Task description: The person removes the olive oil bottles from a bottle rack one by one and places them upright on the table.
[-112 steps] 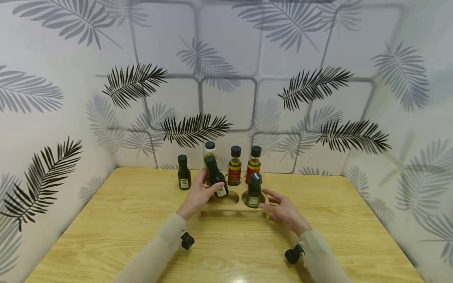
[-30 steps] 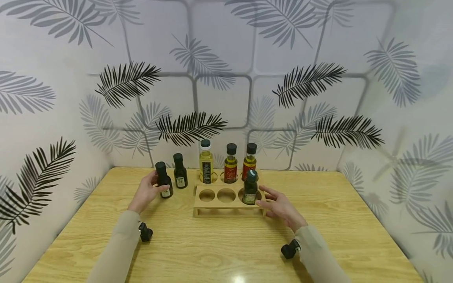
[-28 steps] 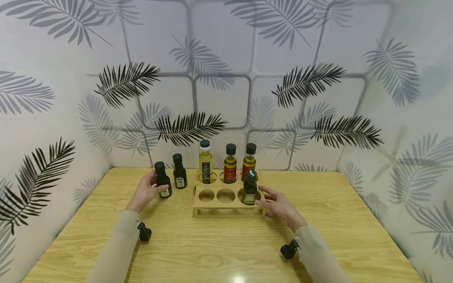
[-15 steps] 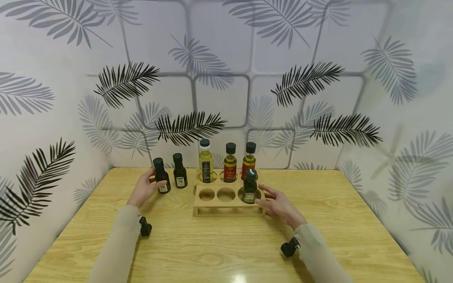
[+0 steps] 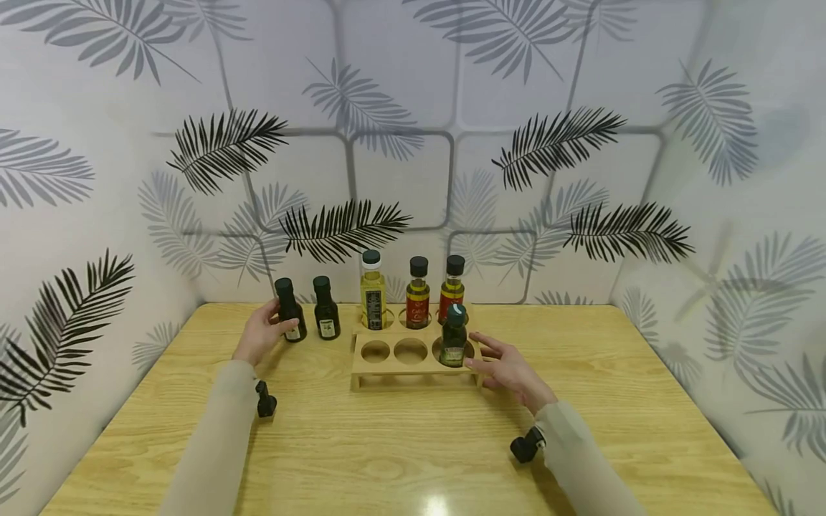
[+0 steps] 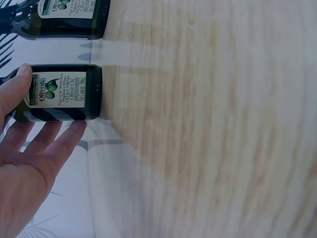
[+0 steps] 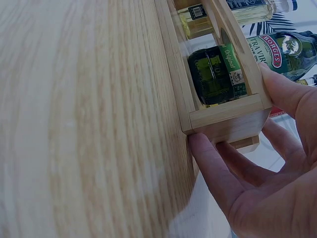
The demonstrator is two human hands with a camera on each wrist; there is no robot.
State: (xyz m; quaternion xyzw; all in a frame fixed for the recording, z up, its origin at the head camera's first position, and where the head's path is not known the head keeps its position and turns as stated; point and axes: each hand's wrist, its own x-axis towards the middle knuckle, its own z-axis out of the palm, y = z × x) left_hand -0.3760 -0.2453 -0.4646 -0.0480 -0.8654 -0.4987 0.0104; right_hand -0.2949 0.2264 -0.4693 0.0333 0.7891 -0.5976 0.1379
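Observation:
At the table's back left, my left hand [image 5: 258, 335] holds a dark olive oil bottle [image 5: 288, 309] upright between thumb and fingers. In the left wrist view its label [image 6: 64, 91] shows green olives, and its base is right at the tabletop. A matching dark bottle [image 5: 327, 313] stands just to its right. My right hand [image 5: 510, 369] grips the right end of the wooden bottle rack [image 5: 393, 368], thumb at the upper edge and fingers along the end panel [image 7: 233, 121]. A green Borges olive oil bottle [image 5: 454, 340] sits in the front right hole, beside that hand.
The rack's back row holds a tall pale yellow oil bottle [image 5: 373, 295] and two red-labelled oil bottles, one in the middle [image 5: 417, 301] and one at the right [image 5: 452, 292]. Its front left and middle holes are bare. A leaf-patterned wall [image 5: 400, 179] rises behind the table.
The left hand has carried its dark bottle from over the rack's front row to the table's left side, then slightly farther back, level with its twin. The right hand stays at the rack.

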